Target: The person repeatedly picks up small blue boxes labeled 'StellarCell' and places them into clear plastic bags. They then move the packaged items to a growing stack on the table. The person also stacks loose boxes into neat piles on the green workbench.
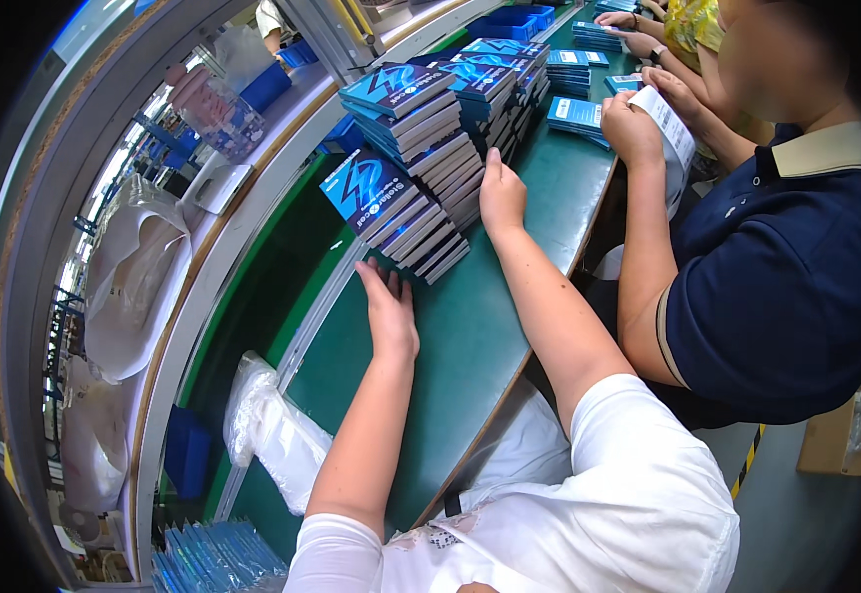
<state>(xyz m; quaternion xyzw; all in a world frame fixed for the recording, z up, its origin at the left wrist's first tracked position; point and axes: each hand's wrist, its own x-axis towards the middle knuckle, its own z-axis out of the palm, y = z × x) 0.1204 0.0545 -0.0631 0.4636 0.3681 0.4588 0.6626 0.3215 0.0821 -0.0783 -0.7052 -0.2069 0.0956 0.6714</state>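
Note:
Blue and black flat boxes stand in tall stacks on the green table. The nearest stack point(391, 212) leans a little, its top box showing a bright blue design. Below its near left corner is my left hand point(391, 314), open with fingers spread, the fingertips close to the lowest boxes. On the right side of the stacks, my right hand point(504, 201) lies alongside the boxes with a finger stretched up. Its other fingers are partly hidden. Another stack point(409, 111) rises just behind the nearest one. Whether either palm presses on the boxes cannot be told.
A co-worker point(767, 257) in a dark blue shirt sits at the right, holding a white printed sheet point(666, 128). Small blue packs point(581, 119) lie nearby. A white plastic bag point(277, 425) and blue packets point(215, 558) are at the lower left. A shelf point(215, 225) runs along the left.

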